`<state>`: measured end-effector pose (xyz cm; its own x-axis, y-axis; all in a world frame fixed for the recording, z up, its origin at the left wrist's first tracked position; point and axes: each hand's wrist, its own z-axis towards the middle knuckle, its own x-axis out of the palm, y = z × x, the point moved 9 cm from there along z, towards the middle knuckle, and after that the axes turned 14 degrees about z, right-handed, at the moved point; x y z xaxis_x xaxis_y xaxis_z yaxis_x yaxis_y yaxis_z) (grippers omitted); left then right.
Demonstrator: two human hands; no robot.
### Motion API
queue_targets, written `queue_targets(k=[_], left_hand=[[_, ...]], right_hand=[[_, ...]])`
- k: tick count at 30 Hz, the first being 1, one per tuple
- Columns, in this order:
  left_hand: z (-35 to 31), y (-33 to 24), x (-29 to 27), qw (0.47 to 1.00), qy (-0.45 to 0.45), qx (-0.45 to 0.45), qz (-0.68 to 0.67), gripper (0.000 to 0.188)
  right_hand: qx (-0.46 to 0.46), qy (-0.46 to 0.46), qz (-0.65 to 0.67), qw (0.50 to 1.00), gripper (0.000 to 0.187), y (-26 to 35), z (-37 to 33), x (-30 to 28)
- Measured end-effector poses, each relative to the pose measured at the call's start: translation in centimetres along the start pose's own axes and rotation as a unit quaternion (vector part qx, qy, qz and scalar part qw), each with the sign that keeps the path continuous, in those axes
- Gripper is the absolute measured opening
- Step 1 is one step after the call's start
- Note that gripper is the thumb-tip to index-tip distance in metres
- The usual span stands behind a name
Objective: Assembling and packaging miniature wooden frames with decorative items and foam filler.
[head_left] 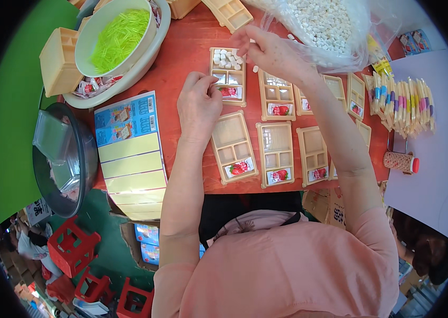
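Note:
A beige compartment tray (243, 87) lies before me, its far section partly filled with small white marshmallow-like pieces (227, 59). A red-printed sachet (229, 92) sits at its near end. My left hand (201, 103) is closed at the tray's left edge, thumb and fingertips gripping it. Above the tray's far right corner, my right hand (277, 55) hovers with fingers loosely apart; a small white bit shows near them. One loose white piece (255, 69) lies on the table beside the tray. Similar trays, such as one nearer tray (226, 130), hold strawberry-printed sachets.
At the far right a clear bag (319, 26) holds many white pieces. A bowl of green plastic sticks (120, 40) stands far left, above a dark metal basin (78, 185). A printed card sheet (128, 159) overhangs the table edge. Wrapped sticks (401, 103) and a jar (400, 162) lie right.

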<state>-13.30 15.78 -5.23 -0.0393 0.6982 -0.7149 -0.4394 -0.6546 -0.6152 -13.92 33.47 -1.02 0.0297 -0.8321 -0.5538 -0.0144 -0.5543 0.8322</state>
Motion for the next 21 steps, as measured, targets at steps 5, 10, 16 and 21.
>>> queue_targets(k=[5, 10, 16, 21], left_hand=[[0.0, -0.2, 0.2, 1.0, 0.007, 0.003, 0.003, 0.013], [0.2, 0.1, -0.1, 1.0, 0.011, -0.012, 0.012, 0.014], [0.2, 0.3, 0.1, 1.0, 0.019, -0.016, 0.011, 0.014], [0.1, 0.2, 0.0, 1.0, 0.02, -0.016, 0.014, 0.014]], right_hand=[[-0.161, -0.01, -0.067, 0.985, 0.027, 1.4, 0.1, 1.6], [-0.043, 0.016, -0.226, 0.973, 0.018, -0.5, -0.6, -0.7], [-0.071, 0.005, -0.326, 0.943, 0.015, -2.6, -1.0, 1.6], [-0.13, -0.104, -0.24, 0.956, 0.015, -1.1, 1.5, 0.4]])
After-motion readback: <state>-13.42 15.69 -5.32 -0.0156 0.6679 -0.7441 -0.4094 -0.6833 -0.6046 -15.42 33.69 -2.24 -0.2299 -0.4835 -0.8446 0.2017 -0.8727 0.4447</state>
